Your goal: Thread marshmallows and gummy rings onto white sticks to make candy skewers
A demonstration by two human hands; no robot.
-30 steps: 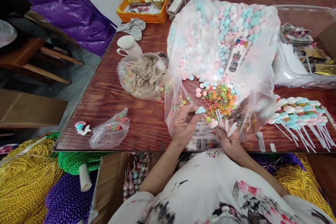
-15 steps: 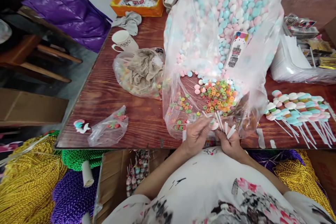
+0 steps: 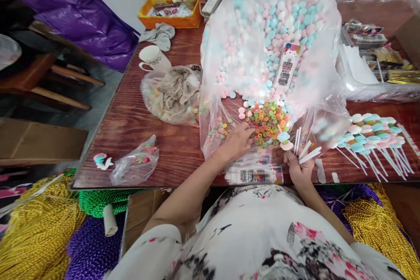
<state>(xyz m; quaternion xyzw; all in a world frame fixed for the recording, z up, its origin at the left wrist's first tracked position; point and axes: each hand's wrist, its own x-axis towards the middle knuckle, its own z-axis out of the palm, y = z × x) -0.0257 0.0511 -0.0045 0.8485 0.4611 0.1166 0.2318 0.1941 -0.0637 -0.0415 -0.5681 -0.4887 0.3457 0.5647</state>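
Observation:
My left hand [image 3: 239, 141] reaches to the left edge of a pile of colourful ring candies [image 3: 269, 123], its fingers bent loosely and apart at the rings. In my right hand [image 3: 299, 169], near the table's front edge, several white sticks [image 3: 307, 152] fan out between closed fingers. On one stick in that hand sit a few pieces, a pink-white candy [image 3: 286, 145] lowest and a blue candy [image 3: 283, 136] on top. Behind the rings a large clear plastic bag [image 3: 239, 43] spills pink, blue and white candies. Printed packets [image 3: 254, 173] lie below my left wrist.
Finished-looking candy skewers [image 3: 374, 133] lie in a row at the right. Behind them stands a clear plastic tub [image 3: 364, 92]. To the left are a mug [image 3: 154, 57], a bag with a cloth [image 3: 179, 89] and a small bag [image 3: 136, 164]. An orange tray [image 3: 169, 21] is at the back.
My left hand has left the stick and moved forward to the ring candies. My right hand has shifted right with the sticks, and the candies on one stick now show. The printed packets are uncovered.

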